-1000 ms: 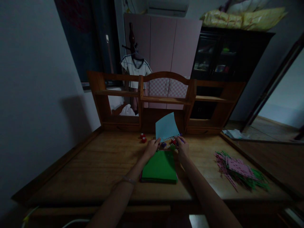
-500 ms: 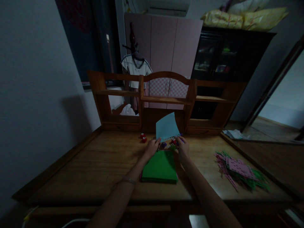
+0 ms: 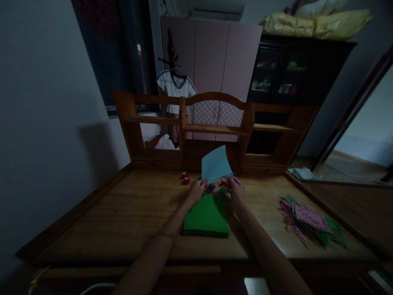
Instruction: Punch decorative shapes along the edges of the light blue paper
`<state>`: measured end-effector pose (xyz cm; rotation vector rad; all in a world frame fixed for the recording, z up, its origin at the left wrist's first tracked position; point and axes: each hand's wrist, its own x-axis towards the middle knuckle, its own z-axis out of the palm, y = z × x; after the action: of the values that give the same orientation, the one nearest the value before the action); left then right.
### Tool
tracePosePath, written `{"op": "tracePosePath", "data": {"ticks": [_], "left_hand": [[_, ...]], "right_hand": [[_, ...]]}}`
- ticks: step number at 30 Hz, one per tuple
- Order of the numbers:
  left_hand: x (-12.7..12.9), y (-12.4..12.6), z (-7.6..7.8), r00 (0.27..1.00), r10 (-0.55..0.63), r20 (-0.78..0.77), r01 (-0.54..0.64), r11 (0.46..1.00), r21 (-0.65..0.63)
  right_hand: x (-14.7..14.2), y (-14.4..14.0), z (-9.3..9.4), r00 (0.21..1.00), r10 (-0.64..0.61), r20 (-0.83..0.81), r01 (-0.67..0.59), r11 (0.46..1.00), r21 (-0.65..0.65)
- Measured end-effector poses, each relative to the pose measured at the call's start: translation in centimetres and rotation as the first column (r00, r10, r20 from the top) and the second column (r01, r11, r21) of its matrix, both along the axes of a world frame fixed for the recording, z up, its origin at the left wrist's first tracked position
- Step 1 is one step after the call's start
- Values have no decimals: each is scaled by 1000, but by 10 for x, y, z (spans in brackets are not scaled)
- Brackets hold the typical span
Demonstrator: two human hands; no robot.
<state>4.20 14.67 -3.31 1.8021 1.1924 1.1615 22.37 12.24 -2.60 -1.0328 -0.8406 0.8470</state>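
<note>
Over the desk [image 3: 132, 217], the left hand [image 3: 196, 191] pinches blue paper [image 3: 215, 164], the right hand [image 3: 237, 194] grasps a purple tool [image 3: 235, 180]; far off stands a pink wardrobe [image 3: 210, 61].

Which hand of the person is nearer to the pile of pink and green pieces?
Right. The right hand is left of the pile and farther back; the left hand is farther left still, at the lower left corner of the blue sheet.

Slight shift (barely) of right fingers [image 3: 235, 188]
</note>
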Motion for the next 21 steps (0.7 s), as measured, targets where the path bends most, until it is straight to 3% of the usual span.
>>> {"op": "tracePosePath", "data": {"ticks": [21], "left_hand": [[1, 2, -2, 1000, 19, -3, -19, 1000, -13]], "right_hand": [[-3, -6, 7, 1000, -12, 15, 12, 1000, 9]]}}
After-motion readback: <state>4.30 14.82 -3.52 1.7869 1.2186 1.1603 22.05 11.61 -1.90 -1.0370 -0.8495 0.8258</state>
